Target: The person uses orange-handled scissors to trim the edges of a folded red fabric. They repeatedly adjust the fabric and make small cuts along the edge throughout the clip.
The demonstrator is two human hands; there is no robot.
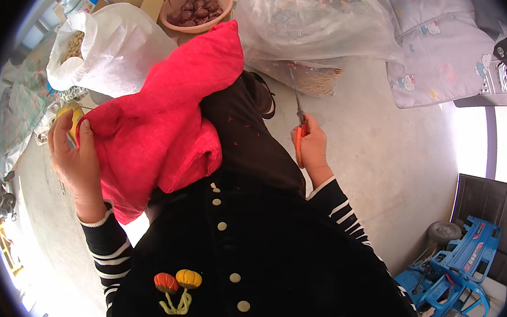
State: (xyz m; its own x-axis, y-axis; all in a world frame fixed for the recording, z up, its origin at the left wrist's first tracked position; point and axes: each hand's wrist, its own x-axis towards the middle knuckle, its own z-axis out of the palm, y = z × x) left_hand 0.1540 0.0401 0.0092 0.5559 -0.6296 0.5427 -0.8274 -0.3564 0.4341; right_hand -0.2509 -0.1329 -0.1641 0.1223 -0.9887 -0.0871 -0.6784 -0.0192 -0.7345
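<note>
Across my lap lies a padded red cloth piece (163,115), folded and draped over dark brown trousers (243,122). My left hand (74,162) pinches its left edge between thumb and fingers. Out to the right, my right hand (315,143) grips a pair of scissors (300,131) by the orange handles. The dark blades point away from me, apart from the cloth; whether they are spread is hard to tell. A few small red scraps (236,143) rest on the trouser leg. The far underside of the cloth is hidden.
Beyond my knees stand a white sack (119,49) of peanut-like pods, a pink basin (228,0) of dark red onion-like bulbs, and large clear plastic bags (308,24). A lilac quilted cover (435,61) hangs at upper right. A blue vehicle frame (455,264) stands at lower right.
</note>
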